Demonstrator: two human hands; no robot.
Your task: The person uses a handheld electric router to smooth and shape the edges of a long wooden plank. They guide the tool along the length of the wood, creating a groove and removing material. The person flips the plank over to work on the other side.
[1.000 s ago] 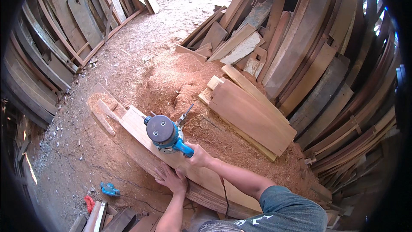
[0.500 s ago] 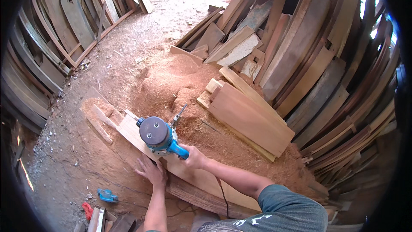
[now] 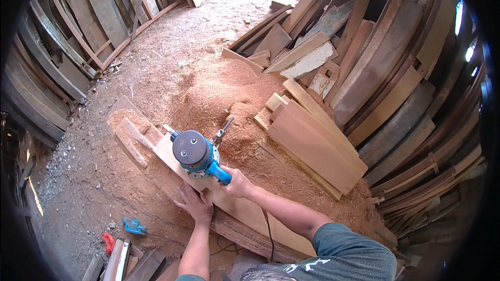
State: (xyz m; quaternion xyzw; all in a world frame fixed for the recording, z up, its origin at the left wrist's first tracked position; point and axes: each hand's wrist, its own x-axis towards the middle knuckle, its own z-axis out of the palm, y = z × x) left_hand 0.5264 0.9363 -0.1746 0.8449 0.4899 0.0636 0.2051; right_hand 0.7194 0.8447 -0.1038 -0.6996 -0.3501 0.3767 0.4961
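Sawdust (image 3: 219, 99) lies heaped across the ground ahead of me, reddish and loose. My right hand (image 3: 237, 182) is clenched around the blue handle of the power planer (image 3: 195, 153), which sits on the pale plank (image 3: 245, 211) lying slantwise over a rougher slab. My left hand (image 3: 194, 204) lies flat and spread on that plank, just beside the tool, gripping nothing. To my right a stack of cut boards (image 3: 312, 145) rests in the dust, near the leaning timber. By my left side, a small blue tool (image 3: 134, 225) lies on the dirt.
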